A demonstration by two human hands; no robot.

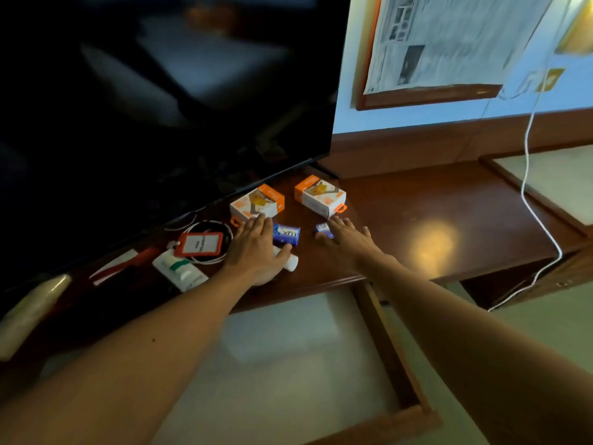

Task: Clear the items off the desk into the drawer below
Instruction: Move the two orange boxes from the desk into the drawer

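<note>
Two white-and-orange boxes stand on the brown desk (417, 200), one (256, 202) to the left and one (319, 194) to the right. My left hand (256, 248) lies flat with fingers spread over a white tube (290, 261), its fingertips touching the left box, beside a blue Lux packet (286, 234). Spread flat as well, my right hand (345, 240) partly covers a small blue packet (322, 229), its fingertips at the right box. The open drawer (394, 354) sits below the desk edge, its pale bottom bare.
A large dark TV screen (160, 107) stands over the desk's left part. A red card holder (200, 244) with a white cord, a white tube with a green band (179, 271) and a red-and-white item (122, 264) lie left of my hand. A white cable (529, 200) hangs at right.
</note>
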